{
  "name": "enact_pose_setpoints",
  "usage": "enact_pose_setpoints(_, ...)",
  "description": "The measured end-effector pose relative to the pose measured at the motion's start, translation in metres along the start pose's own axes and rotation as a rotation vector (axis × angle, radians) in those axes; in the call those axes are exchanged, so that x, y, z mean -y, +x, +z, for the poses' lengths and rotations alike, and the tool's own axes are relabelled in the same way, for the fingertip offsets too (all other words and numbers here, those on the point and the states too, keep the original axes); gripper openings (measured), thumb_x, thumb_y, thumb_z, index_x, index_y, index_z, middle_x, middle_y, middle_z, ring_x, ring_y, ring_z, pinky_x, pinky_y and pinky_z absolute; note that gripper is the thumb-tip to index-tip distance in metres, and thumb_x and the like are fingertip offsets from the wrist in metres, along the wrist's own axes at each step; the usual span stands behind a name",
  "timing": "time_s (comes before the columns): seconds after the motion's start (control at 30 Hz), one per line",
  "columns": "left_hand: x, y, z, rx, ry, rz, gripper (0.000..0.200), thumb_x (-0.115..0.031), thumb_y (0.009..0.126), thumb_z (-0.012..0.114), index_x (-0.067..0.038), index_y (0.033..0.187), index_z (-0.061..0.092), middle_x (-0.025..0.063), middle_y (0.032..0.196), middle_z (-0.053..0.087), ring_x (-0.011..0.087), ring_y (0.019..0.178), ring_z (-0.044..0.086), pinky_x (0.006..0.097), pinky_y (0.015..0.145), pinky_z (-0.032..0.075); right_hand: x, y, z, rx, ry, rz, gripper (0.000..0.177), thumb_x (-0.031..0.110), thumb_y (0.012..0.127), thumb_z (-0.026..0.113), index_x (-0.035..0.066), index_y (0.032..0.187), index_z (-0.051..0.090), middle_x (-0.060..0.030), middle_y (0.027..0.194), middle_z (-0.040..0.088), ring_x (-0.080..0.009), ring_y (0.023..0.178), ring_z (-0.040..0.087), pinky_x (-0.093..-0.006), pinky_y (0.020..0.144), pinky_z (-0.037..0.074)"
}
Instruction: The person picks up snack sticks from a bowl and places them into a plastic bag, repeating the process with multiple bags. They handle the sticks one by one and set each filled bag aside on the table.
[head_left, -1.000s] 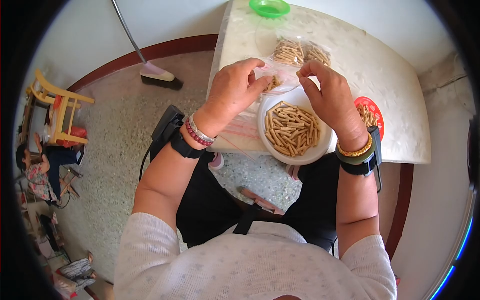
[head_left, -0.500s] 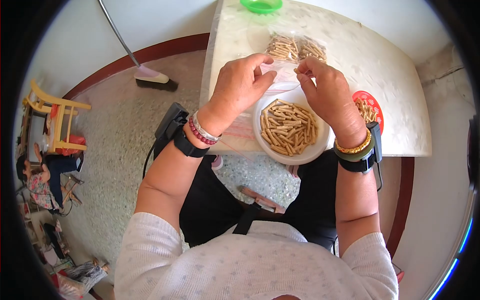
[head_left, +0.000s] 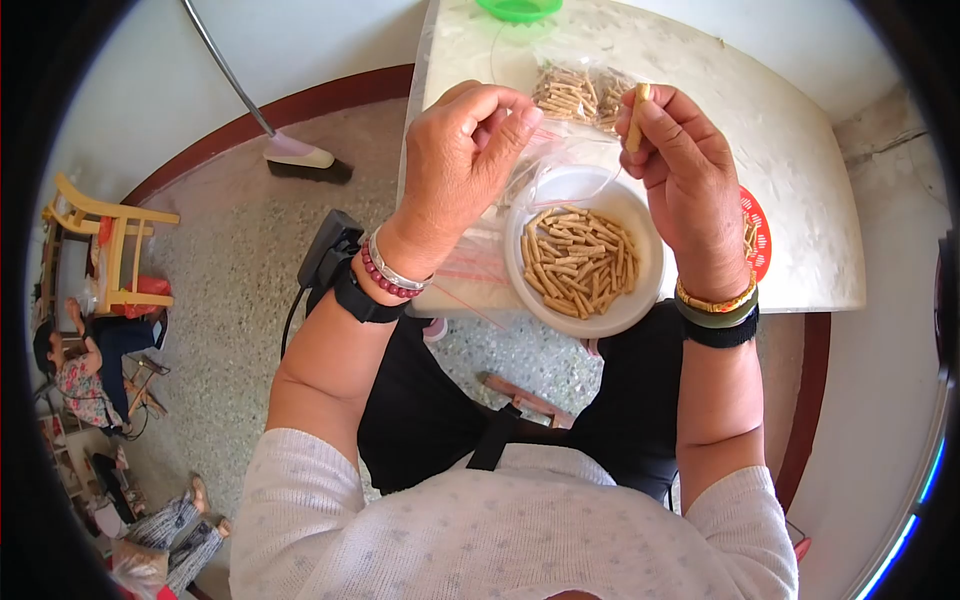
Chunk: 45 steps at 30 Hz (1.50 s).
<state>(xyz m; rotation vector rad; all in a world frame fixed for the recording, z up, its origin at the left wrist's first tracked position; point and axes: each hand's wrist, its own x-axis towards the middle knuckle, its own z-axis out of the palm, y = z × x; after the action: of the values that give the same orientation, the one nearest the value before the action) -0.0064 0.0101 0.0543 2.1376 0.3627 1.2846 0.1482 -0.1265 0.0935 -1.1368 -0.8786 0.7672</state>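
My left hand [head_left: 468, 160] is closed in a pinch on the edge of a clear plastic bag [head_left: 540, 160] with a red line near its mouth. The bag hangs over the far left rim of a white bowl [head_left: 655, 255]. My right hand [head_left: 688, 175] grips a short tan stick [head_left: 637, 118] upright between thumb and fingers, above the bowl's far right side. Many similar sticks [head_left: 580, 260] lie loose in the bowl. Beyond my hands, two clear bags filled with sticks [head_left: 585, 92] lie side by side, partly covered by the right fingers.
A red perforated basket [head_left: 762, 225] with sticks is right of my right wrist. Flat bags [head_left: 470, 262] lie by the table's [head_left: 800, 200] left edge. A green bowl [head_left: 520, 8] stands at the back. Left are a broom [head_left: 305, 160], a wooden chair [head_left: 125, 240] and a seated person [head_left: 85, 370].
My right hand has moved up and right, away from my left hand, and the stick now shows clearly in it. The left hand has moved slightly left and up.
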Motion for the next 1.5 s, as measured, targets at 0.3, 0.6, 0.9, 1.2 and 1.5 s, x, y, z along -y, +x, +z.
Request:
enact_pose_setpoints(0.3, -0.016, -0.008, 0.005, 0.212, 0.044, -0.073, 0.028, -0.023, 0.073, 0.079, -0.004, 0.088, 0.064, 0.0078, 0.072, 0.059, 0.0216, 0.063, 0.059, 0.0331, 0.059, 0.048, -0.008, 0.0, 0.007, 0.076, 0.136, 0.093, 0.016, 0.016, 0.097, 0.052, 0.003, 0.1, 0.06, -0.0041, 0.086, 0.064, -0.0069, 0.068, 0.052, -0.0209, 0.064, 0.041)
enact_pose_setpoints(0.6, 0.019, -0.011, 0.018, 0.234, -0.152, -0.376, 0.011, -0.007, 0.085, 0.065, 0.001, 0.093, 0.064, 0.002, 0.08, 0.063, 0.0051, 0.066, 0.054, 0.021, 0.058, 0.044, -0.015, -0.001, 0.012, 0.058, -0.093, 0.066, 0.009, 0.01, 0.09, 0.06, 0.004, 0.096, 0.06, -0.0005, 0.081, 0.063, -0.0054, 0.069, 0.052, -0.0203, 0.063, 0.04)
enact_pose_setpoints(0.9, 0.02, -0.006, 0.013, 0.193, -0.274, -0.456, 0.015, -0.009, 0.084, 0.065, 0.002, 0.093, 0.066, 0.0062, 0.076, 0.067, 0.0099, 0.068, 0.061, 0.0247, 0.064, 0.05, -0.012, 0.0, 0.009, 0.117, -0.064, 0.193, 0.019, 0.006, 0.087, 0.063, 0.001, 0.106, 0.064, 0.0003, 0.085, 0.062, -0.0057, 0.069, 0.049, -0.02, 0.065, 0.04)
enact_pose_setpoints(1.2, -0.002, 0.001, 0.009, 0.058, -0.145, 0.072, 0.019, -0.007, 0.081, 0.07, -0.006, 0.1, 0.067, 0.0071, 0.078, 0.065, 0.0184, 0.071, 0.063, 0.0288, 0.065, 0.05, -0.025, -0.001, 0.015, 0.051, -0.632, -0.161, 0.019, 0.004, 0.086, 0.065, -0.001, 0.104, 0.063, 0.0006, 0.082, 0.061, -0.0064, 0.075, 0.056, -0.0214, 0.067, 0.046)
enact_pose_setpoints(1.5, 0.001, -0.002, 0.003, 0.059, -0.235, -0.099, 0.007, -0.003, 0.087, 0.065, 0.0, 0.092, 0.065, 0.0027, 0.084, 0.066, 0.0104, 0.08, 0.058, 0.0242, 0.076, 0.047, -0.014, 0.0, 0.014, -0.094, -0.152, -0.118, 0.022, 0.001, 0.088, 0.061, 0.003, 0.11, 0.059, -0.0004, 0.093, 0.06, -0.006, 0.083, 0.055, -0.0203, 0.076, 0.046)
